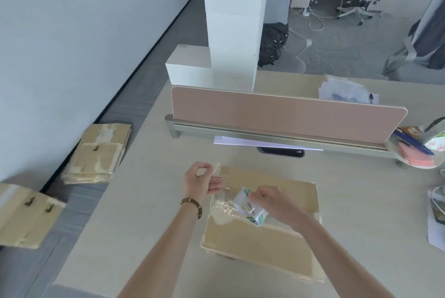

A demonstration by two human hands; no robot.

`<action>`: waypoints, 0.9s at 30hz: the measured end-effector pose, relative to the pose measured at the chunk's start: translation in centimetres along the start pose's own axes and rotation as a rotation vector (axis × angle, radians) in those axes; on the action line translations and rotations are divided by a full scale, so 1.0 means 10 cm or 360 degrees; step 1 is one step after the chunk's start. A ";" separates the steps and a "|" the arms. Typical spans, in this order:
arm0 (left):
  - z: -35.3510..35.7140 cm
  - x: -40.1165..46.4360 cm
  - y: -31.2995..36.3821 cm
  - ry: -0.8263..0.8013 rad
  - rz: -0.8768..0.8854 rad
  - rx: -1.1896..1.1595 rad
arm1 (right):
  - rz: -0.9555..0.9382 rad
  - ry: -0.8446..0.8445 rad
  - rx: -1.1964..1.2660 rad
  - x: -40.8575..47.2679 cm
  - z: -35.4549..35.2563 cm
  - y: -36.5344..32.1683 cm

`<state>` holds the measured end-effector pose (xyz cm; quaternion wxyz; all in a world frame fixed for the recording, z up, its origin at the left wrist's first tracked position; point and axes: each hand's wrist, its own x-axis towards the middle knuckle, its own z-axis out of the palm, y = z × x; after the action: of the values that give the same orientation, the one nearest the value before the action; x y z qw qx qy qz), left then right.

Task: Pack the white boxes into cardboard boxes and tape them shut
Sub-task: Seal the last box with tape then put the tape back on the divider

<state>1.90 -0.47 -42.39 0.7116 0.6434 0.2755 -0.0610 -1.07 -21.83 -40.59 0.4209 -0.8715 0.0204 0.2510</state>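
A closed cardboard box (277, 244) lies on the desk in front of me. Above its top, my right hand (269, 201) grips a roll of clear tape (250, 209) with a white printed label. A strip of clear tape (218, 177) runs from the roll up and left to my left hand (199, 180), which pinches its free end; that wrist wears a bead bracelet. Beyond the desk divider, a tall stack of white boxes (233, 20) stands with a lower white box (187, 66) to its left.
A pink divider panel (286, 114) crosses the desk. Flattened cardboard boxes (96, 153) lie on the floor at left, another cardboard box (26, 215) nearer. Papers and a tray of small items (416, 150) sit at the right. Office chairs stand behind.
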 end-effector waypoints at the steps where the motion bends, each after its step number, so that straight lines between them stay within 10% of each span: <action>1: -0.08 0.00 -0.03 0.0020 0.0027 0.0034 | -0.0011 -0.0014 -0.0038 0.01 0.05 -0.03; 14: -0.56 0.10 -0.42 0.0269 0.0211 0.0685 | -0.0135 0.0140 -0.0451 0.13 0.26 -0.19; 27: -0.81 0.27 -0.59 -0.0026 -0.0240 -0.0191 | 0.0038 0.0248 -0.0453 0.24 0.33 -0.13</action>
<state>-1.01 7.01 -49.07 0.7446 0.5765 0.3204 -0.1029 -0.02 -18.07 -42.49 0.2874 -0.9388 0.0275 0.1878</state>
